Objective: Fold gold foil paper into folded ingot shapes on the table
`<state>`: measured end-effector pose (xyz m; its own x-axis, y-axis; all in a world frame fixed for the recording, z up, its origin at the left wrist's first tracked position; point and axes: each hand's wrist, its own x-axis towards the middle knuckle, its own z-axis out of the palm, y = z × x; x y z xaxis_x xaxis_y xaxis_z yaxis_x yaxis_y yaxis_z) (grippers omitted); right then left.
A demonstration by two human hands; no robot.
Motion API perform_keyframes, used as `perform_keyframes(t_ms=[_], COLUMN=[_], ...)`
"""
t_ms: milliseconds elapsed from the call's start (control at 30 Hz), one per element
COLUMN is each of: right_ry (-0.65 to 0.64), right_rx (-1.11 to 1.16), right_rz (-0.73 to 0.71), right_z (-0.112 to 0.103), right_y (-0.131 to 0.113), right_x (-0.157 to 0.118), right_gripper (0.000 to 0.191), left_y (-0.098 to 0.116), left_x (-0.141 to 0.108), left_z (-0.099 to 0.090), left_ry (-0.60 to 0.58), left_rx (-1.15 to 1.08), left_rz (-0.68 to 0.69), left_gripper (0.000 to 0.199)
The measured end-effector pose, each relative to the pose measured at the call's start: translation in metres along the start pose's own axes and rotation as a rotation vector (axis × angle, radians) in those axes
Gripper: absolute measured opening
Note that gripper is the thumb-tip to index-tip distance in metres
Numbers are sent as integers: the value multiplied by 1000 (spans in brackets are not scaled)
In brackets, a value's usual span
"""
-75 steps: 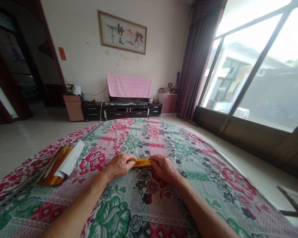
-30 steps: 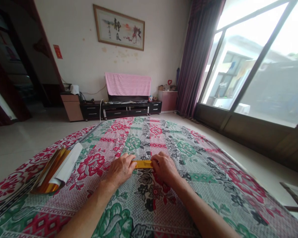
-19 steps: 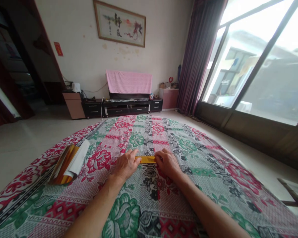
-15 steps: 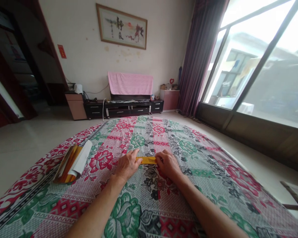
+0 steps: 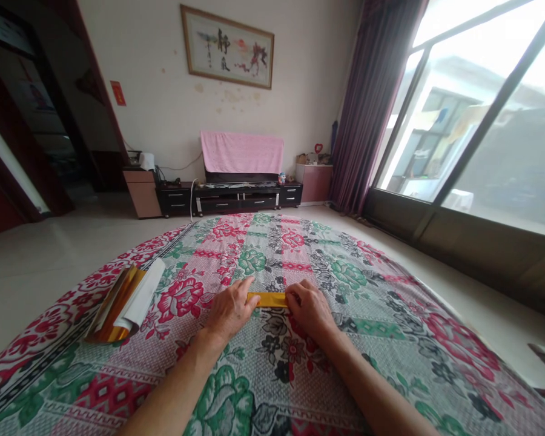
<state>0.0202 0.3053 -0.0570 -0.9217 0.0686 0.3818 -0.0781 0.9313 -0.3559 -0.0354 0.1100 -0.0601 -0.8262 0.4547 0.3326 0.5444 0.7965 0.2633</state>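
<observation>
Across one flowered cloth my two forearms reach forward, angling inward, palms down. One bundle of rolled gold and white sheets lies well to the left. My left hand pinches one end, fingers loosely raised; my right hand, curled tighter, pinches the other. The single yellow strip spans between them, long axis running left to right.
</observation>
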Motion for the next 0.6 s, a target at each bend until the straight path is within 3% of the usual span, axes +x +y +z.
perform_keyframes(t_ms=[600], right_ry=[-12], right_rx=[-31], right_rz=[28], right_z=[0], right_y=[0], right_x=[0], right_gripper=[23], left_y=[4], left_x=[1], left_z=[-4], left_ry=[3], left_rx=[7], left_rz=[-24], left_gripper=[38])
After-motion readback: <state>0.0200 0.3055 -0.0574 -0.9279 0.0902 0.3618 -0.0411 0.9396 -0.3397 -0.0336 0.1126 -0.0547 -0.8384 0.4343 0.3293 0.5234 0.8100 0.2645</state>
